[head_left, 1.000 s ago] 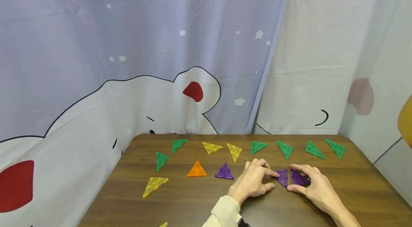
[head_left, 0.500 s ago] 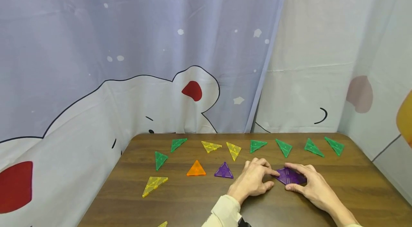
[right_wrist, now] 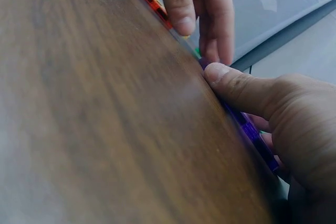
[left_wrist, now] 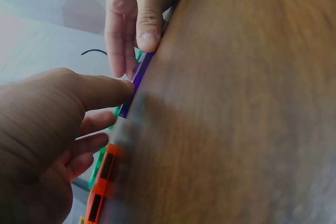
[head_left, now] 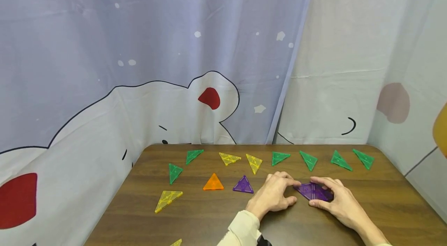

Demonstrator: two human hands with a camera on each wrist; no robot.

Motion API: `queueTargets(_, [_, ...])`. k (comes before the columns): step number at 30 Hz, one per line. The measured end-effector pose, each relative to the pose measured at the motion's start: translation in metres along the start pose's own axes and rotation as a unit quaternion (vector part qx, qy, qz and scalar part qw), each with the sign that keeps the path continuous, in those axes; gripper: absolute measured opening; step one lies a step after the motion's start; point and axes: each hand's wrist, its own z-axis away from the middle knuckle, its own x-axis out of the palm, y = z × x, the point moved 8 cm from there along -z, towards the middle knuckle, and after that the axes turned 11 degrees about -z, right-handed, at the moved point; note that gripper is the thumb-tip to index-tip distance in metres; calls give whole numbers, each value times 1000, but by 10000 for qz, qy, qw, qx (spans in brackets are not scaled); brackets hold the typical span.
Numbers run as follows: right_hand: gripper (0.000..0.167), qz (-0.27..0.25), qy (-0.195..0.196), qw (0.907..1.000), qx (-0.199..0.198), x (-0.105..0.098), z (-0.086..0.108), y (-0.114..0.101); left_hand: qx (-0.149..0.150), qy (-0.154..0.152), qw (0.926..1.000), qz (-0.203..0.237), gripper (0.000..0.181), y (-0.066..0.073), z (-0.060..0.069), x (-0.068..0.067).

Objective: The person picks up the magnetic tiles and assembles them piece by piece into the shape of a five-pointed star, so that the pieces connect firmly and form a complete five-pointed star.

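Two purple triangular magnetic tiles (head_left: 312, 191) lie flat on the table, edge to edge, forming one wider shape. My right hand (head_left: 343, 204) holds the right-hand tile between its thumb at the near edge and its fingers at the far edge. At the left corner of the pair, the index fingertip of my left hand (head_left: 274, 195) touches or nearly touches the purple; the thumb is held apart from it. In the right wrist view the purple edge (right_wrist: 252, 132) runs beside my right thumb. Part of the right-hand tile is hidden under my right hand.
A single purple triangle (head_left: 243, 185) and an orange one (head_left: 213, 182) lie left of my hands. Several green triangles (head_left: 309, 160) and yellow triangles (head_left: 254, 163) are spread along the back and left of the wooden table (head_left: 139, 226). A printed curtain (head_left: 174, 44) hangs behind.
My right hand has moved its purple tile left against the other one, closing the gap between them. My left index finger has drawn back slightly from over the left tile to its corner.
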Motion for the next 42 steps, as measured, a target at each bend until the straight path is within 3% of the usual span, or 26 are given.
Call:
queueTargets(8, [73, 76, 246, 9996, -135, -3, -1, 0, -619, 547, 9962, 269, 63, -20, 0, -19])
queueTargets(15, [69, 70, 341, 9991, -228, -4, -3, -5, -1187, 870, 9874, 581, 65, -59, 19, -40])
queueTargets(19, [69, 43, 330, 9992, -214, -4, -6, -6, -1446, 851, 9847, 482, 67, -79, 29, -42])
queueTargets(23, [69, 27, 360, 9991, -208, -3, -6, -6, -1667, 509, 9844, 245, 73, -89, 36, -34])
queueTargets(28, [69, 0, 360, 9992, -168, -1, -6, -6, -1608, 165, 9868, 134, 77, -89, 39, -23])
queueTargets(34, [68, -26, 318, 9994, -140, -1, -7, -6, -1254, 129, 9920, 82, 65, -80, 36, -17])
queueTargets(42, [67, 6, 287, 9995, -131, 1, -5, -5, -873, -18, 9959, 244, 65, -67, 30, -11])
